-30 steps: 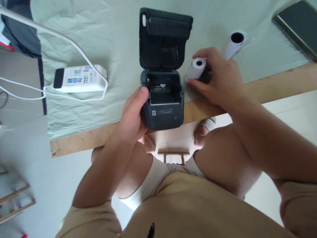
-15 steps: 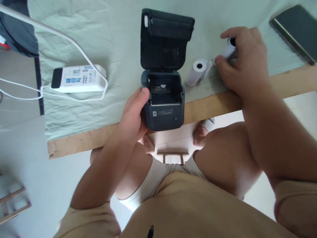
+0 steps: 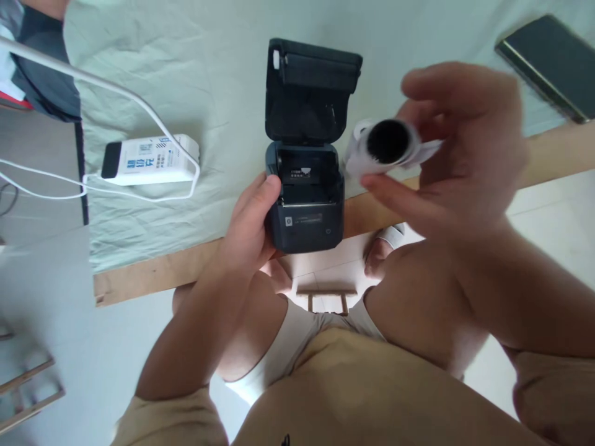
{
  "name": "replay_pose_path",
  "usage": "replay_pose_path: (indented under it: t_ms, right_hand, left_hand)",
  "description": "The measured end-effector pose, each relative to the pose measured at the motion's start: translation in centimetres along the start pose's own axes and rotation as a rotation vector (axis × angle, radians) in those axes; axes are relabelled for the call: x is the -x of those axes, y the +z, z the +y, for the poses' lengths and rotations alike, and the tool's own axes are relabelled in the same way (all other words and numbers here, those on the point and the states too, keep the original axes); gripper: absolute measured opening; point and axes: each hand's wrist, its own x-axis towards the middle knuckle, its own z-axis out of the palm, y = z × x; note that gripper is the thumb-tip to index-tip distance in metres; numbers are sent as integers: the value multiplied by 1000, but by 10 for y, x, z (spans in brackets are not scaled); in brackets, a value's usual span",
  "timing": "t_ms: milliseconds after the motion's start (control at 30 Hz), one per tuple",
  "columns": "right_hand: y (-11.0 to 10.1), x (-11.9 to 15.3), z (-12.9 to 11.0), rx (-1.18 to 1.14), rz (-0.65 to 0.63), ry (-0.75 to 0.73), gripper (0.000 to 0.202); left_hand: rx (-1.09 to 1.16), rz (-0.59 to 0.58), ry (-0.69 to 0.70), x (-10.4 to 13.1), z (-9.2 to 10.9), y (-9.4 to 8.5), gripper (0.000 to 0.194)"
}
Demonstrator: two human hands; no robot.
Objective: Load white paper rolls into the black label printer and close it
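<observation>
Pale green cloth (image 3: 223, 74) covers the worktop (image 3: 149, 274), leaving its wooden near edge bare. Overhanging that edge, a dark printer (image 3: 307, 226) faces the person, lid (image 3: 307, 102) tipped back so the compartment lies exposed. The left grip (image 3: 248, 220) is clamped on its left side, thumb by the rim, probably to steady the overhang. Beside it, the right grip (image 3: 474, 139) is closed on a wide-cored paper roll (image 3: 388, 141), seemingly raised, core upward; the blur hides exact finger contact. Another roll (image 3: 356, 153) sits partly behind, within easy reach.
</observation>
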Motion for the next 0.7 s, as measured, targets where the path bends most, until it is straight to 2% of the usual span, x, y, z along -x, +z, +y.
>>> replay_pose_path:
  t_ms: [100, 200, 367, 433, 600, 700]
  right_hand:
    - [15, -3, -13, 96, -54, -85, 37]
    - [24, -9, -14, 200, -122, -62, 13]
    - [32, -14, -3, 182, -232, -96, 14]
    - [33, -13, -2, 245, -206, -124, 14]
    - [35, -10, -15, 362, -50, -218, 14]
    - [36, -6, -21, 317, -60, -297, 12]
  left_hand:
    - [-45, -6, 26, 1, -2, -2, 34]
    - [-60, -26, 61, 1, -4, -6, 32]
    - [-63, 4, 57, 1, -4, -9, 28]
    - [-52, 1, 65, 1, -4, -9, 26]
    - [-39, -23, 53, 2, -1, -6, 25]
    - [1, -28, 74, 2, 0, -4, 25]
